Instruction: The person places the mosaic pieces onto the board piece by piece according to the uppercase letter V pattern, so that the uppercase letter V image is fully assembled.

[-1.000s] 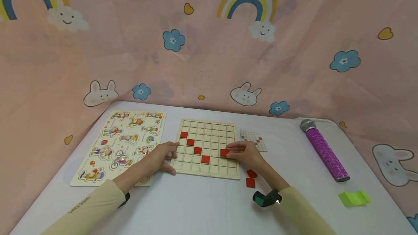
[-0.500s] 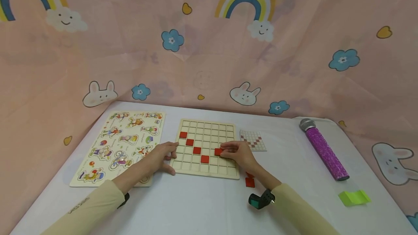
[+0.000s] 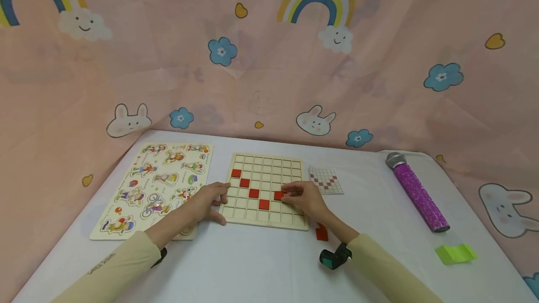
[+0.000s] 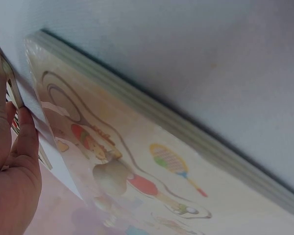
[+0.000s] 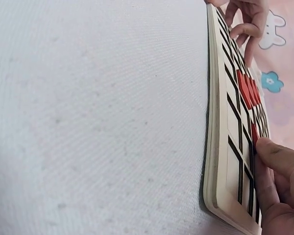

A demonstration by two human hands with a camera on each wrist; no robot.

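Your left hand [image 3: 208,201] braces the pale wooden grid board [image 3: 269,165], thumb and fingers spread apart, with the fingers touching its left edge and the thumb near its near-left corner. Your right hand [image 3: 306,198] reaches over the board's right edge and pinches a square red tile [image 3: 279,195] between thumb and fingers. Locate this tile over the right half of the grid; you cannot tell from these views whether it is seated flat in a cell. Note four placed red tiles [image 3: 253,193] to its left, forming a diagonal that steps from the board's left side down toward you. Observe the loose red tiles [image 3: 322,234] on the white-covered desk [image 3: 269,270], just off the board's near-right corner; one is partly hidden by your right forearm. Just beyond the board's right edge lies a small white pattern card [image 3: 330,188] printed with a grid and red squares. To the left of the board, partly beneath your left forearm, is a cream rectangular picture board [image 3: 145,191] with colourful figures. Farther right, find a purple glittery microphone [image 3: 421,195] and, nearer you, a bright green folded piece [image 3: 456,254].
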